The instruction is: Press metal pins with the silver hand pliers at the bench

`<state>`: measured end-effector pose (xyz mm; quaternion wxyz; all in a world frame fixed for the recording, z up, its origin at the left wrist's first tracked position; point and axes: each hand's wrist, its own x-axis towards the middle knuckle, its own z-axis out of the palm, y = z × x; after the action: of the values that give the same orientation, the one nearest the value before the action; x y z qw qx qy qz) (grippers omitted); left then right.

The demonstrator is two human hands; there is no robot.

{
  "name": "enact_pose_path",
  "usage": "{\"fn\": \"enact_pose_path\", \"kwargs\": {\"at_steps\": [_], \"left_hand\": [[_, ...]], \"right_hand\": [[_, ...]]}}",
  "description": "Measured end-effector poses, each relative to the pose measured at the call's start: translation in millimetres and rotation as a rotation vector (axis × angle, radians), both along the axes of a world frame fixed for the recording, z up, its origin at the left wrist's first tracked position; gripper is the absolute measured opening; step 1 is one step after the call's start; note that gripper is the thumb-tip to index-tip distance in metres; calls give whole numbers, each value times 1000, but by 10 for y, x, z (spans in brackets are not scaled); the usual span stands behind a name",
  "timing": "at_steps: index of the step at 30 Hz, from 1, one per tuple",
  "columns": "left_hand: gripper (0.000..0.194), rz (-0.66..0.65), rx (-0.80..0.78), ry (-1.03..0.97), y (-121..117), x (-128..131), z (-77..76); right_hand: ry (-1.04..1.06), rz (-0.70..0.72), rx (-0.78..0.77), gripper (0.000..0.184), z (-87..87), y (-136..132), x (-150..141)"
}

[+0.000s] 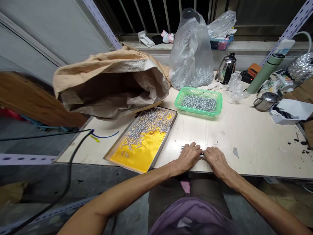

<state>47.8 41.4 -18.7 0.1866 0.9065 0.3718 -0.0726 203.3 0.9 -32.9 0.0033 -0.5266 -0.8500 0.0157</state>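
My left hand (188, 157) is closed, fingers curled, low over the front edge of the table. My right hand (216, 160) is closed just beside it. Between their fingertips shows a small shiny metal part (201, 155), gripped from both sides; most of it is hidden by the fingers. A bit of silvery metal (182, 148) lies by the left hand's knuckles. Left of the hands, a shallow tray (159, 150) with a yellow lining holds many small silvery metal pins (146, 125). Beyond the hands is a green plastic basket (198, 112) with similar small pieces inside.
A large open paper sack (112, 85) lies behind the tray. Further back stand a clear plastic bag (192, 55) of metal pieces and a steel kettle (226, 68). To the right are a green flask (265, 74) and a metal cup (266, 101). A black cable (69, 176) hangs at left.
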Motion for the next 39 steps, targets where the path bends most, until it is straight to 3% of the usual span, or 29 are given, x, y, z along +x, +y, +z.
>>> {"fn": "enact_pose_path", "kwargs": {"at_steps": [4,8,11,14,16,19,23,30,36,39], "left_hand": [[19,22,37,-36,23,9,26],[40,132,54,-115,21,3,-57],[49,222,60,-257,14,-80,-108],[35,394,86,-389,-22,-287,-56],[24,554,55,-364,-56,-461,13],[33,693,-112,-223,-98,-652,81],[32,745,-297,-140,-144,-640,49],[14,773,-381,-132,-27,-483,64],[27,886,-544,-447,60,-516,216],[31,915,-531,-505,78,-515,285]], "right_hand": [[17,-26,90,10,-20,-19,57],[119,-4,247,35,-131,-74,139],[206,15,321,39,-244,-105,168],[267,12,292,35,-265,-144,123],[283,-8,243,31,-221,-170,59],[271,-42,181,26,-138,-172,-39],[238,-53,154,25,-102,-134,-112],[379,-18,215,29,-251,-60,-95],[411,-31,417,25,-595,41,-91],[419,-8,459,25,-639,82,-56]]}}
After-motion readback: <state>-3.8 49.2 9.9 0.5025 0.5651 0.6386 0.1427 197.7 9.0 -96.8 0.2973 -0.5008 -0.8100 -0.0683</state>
